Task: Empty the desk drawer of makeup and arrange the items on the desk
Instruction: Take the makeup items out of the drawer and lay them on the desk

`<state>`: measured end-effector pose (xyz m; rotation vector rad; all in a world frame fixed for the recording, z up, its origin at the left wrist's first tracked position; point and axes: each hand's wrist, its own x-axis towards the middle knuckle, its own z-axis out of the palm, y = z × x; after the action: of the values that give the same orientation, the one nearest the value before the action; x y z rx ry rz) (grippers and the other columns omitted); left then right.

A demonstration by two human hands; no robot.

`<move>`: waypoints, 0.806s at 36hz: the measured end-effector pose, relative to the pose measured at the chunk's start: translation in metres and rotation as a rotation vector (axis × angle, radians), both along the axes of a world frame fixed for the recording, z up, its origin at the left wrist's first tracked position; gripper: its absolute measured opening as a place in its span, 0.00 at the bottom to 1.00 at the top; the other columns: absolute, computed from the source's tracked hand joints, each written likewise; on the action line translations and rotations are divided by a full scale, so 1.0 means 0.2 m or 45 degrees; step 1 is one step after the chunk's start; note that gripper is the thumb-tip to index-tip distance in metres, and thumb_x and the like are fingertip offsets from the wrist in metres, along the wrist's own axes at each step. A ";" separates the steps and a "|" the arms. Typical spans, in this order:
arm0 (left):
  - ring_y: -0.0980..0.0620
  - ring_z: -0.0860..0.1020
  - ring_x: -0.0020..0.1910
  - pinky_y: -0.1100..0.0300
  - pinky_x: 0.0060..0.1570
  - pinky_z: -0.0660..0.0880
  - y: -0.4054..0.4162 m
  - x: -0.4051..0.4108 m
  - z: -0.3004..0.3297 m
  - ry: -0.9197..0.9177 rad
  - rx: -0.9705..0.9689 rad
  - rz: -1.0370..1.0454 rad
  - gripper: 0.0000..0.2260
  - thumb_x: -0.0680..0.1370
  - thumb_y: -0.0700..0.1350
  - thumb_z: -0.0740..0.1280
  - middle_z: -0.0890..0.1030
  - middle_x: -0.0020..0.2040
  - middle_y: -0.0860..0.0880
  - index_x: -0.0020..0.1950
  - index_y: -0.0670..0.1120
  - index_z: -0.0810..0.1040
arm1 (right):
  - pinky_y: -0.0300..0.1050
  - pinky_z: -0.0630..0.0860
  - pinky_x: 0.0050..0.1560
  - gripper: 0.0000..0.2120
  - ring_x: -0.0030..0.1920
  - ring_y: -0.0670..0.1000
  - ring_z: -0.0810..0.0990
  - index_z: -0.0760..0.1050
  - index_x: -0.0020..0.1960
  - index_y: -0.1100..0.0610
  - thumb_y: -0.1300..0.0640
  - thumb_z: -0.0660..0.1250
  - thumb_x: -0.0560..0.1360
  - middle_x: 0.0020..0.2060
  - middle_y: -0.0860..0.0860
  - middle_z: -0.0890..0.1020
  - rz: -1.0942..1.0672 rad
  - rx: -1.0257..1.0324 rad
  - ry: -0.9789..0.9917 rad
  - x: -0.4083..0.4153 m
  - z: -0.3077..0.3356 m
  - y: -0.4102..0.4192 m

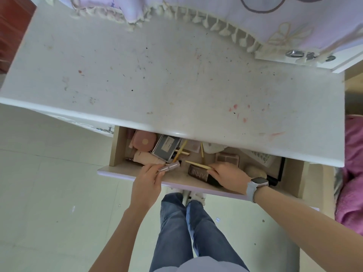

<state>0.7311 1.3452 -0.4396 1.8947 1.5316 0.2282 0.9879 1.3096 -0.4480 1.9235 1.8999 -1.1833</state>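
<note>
The desk drawer (115,150) stands pulled out under the white desk (157,79), full of makeup. My left hand (149,179) grips a clear pinkish tube (170,166) at the drawer's front. My right hand (227,175), with a watch on the wrist, pinches a thin gold pencil (197,165) above a dark UNNY bottle (198,174). Further in lie a round pink compact (145,141), a grey box (167,147), a peach tube (146,155), an eyeshadow palette (227,159) and a beige sponge (255,170). The desk top hides the back of the drawer.
The desk top is bare but stained with makeup marks. A lilac fringed cloth (216,14) hangs along its far edge. A pink blanket (351,173) lies at the right. My legs in jeans (182,232) stand on pale floor tiles below the drawer.
</note>
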 end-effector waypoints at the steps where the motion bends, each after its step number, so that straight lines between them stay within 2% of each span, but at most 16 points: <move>1: 0.54 0.73 0.44 0.66 0.43 0.69 0.00 0.00 0.01 0.000 -0.012 0.020 0.09 0.77 0.38 0.65 0.79 0.52 0.46 0.56 0.41 0.79 | 0.45 0.72 0.38 0.16 0.41 0.53 0.77 0.74 0.54 0.57 0.48 0.53 0.81 0.44 0.55 0.80 -0.060 -0.044 0.040 0.01 0.01 -0.01; 3: 0.54 0.73 0.46 0.65 0.43 0.69 0.00 0.01 0.03 -0.007 -0.024 0.064 0.09 0.78 0.38 0.64 0.79 0.54 0.46 0.57 0.41 0.79 | 0.43 0.71 0.37 0.16 0.38 0.52 0.77 0.75 0.54 0.58 0.48 0.55 0.80 0.42 0.55 0.80 -0.164 -0.115 0.127 0.03 0.04 -0.02; 8: 0.53 0.75 0.49 0.64 0.45 0.71 0.01 0.04 0.09 -0.101 -0.095 0.284 0.09 0.79 0.40 0.63 0.80 0.53 0.47 0.58 0.44 0.78 | 0.43 0.74 0.42 0.15 0.42 0.53 0.79 0.76 0.57 0.55 0.50 0.55 0.80 0.45 0.52 0.82 -0.251 -0.197 0.241 0.11 0.19 -0.04; 11: 0.54 0.77 0.47 0.69 0.42 0.71 0.02 0.07 0.17 -0.260 -0.168 0.475 0.07 0.79 0.42 0.62 0.81 0.49 0.51 0.54 0.47 0.79 | 0.38 0.72 0.43 0.13 0.41 0.48 0.77 0.76 0.56 0.52 0.51 0.55 0.81 0.44 0.47 0.80 -0.259 -0.191 0.322 0.14 0.31 -0.01; 13: 0.53 0.79 0.47 0.65 0.44 0.74 0.05 0.08 0.22 -0.387 -0.178 0.568 0.05 0.79 0.42 0.63 0.81 0.47 0.51 0.51 0.47 0.79 | 0.36 0.71 0.46 0.12 0.45 0.48 0.77 0.76 0.57 0.52 0.52 0.55 0.81 0.47 0.47 0.80 -0.293 -0.172 0.387 0.14 0.40 0.03; 15: 0.52 0.79 0.48 0.61 0.47 0.75 0.10 0.10 0.28 -0.494 -0.190 0.658 0.06 0.79 0.42 0.64 0.82 0.47 0.51 0.52 0.47 0.79 | 0.29 0.68 0.44 0.13 0.46 0.47 0.75 0.76 0.58 0.55 0.54 0.55 0.81 0.47 0.47 0.79 -0.354 -0.151 0.455 0.14 0.47 0.08; 18: 0.60 0.79 0.43 0.70 0.41 0.74 0.21 0.12 0.38 -0.629 -0.179 0.767 0.06 0.79 0.42 0.63 0.82 0.45 0.52 0.52 0.47 0.79 | 0.30 0.71 0.44 0.11 0.45 0.45 0.76 0.73 0.59 0.55 0.56 0.55 0.81 0.46 0.46 0.78 -0.560 -0.165 0.663 0.10 0.55 0.16; 20: 0.65 0.79 0.39 0.73 0.38 0.74 0.30 0.12 0.43 -0.704 -0.146 0.830 0.05 0.79 0.41 0.63 0.81 0.43 0.52 0.51 0.45 0.78 | 0.31 0.74 0.40 0.14 0.43 0.39 0.77 0.68 0.65 0.55 0.57 0.54 0.81 0.48 0.45 0.78 -0.702 -0.163 0.798 0.05 0.58 0.23; 22: 0.61 0.79 0.41 0.73 0.38 0.75 0.40 0.11 0.46 -0.762 -0.130 0.878 0.07 0.80 0.41 0.61 0.81 0.44 0.50 0.52 0.42 0.78 | 0.29 0.72 0.33 0.15 0.36 0.35 0.77 0.65 0.68 0.54 0.58 0.53 0.81 0.48 0.47 0.78 -0.729 -0.128 0.857 0.00 0.60 0.31; 24: 0.57 0.80 0.43 0.72 0.37 0.75 0.52 0.07 0.48 -0.816 -0.138 0.934 0.07 0.80 0.40 0.61 0.81 0.45 0.48 0.52 0.41 0.78 | 0.27 0.70 0.30 0.16 0.33 0.35 0.77 0.63 0.68 0.54 0.58 0.53 0.82 0.45 0.48 0.77 -0.750 -0.076 0.887 -0.08 0.61 0.42; 27: 0.50 0.81 0.45 0.63 0.42 0.80 0.72 -0.01 0.48 -0.959 -0.215 1.072 0.07 0.79 0.40 0.62 0.81 0.47 0.43 0.55 0.40 0.75 | 0.30 0.68 0.28 0.17 0.35 0.42 0.74 0.60 0.70 0.55 0.56 0.53 0.81 0.43 0.47 0.75 -0.830 0.025 0.820 -0.21 0.61 0.60; 29: 0.50 0.82 0.42 0.61 0.43 0.80 0.87 -0.08 0.46 -0.977 -0.237 1.118 0.07 0.79 0.39 0.63 0.81 0.47 0.42 0.56 0.40 0.74 | 0.31 0.67 0.29 0.18 0.35 0.43 0.71 0.57 0.70 0.54 0.54 0.53 0.81 0.45 0.48 0.74 -0.833 0.101 0.736 -0.30 0.59 0.73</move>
<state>0.7148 1.5191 -0.3479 0.7166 1.6157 1.0187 0.9283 1.4566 -0.3295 2.5592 1.5628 -2.0571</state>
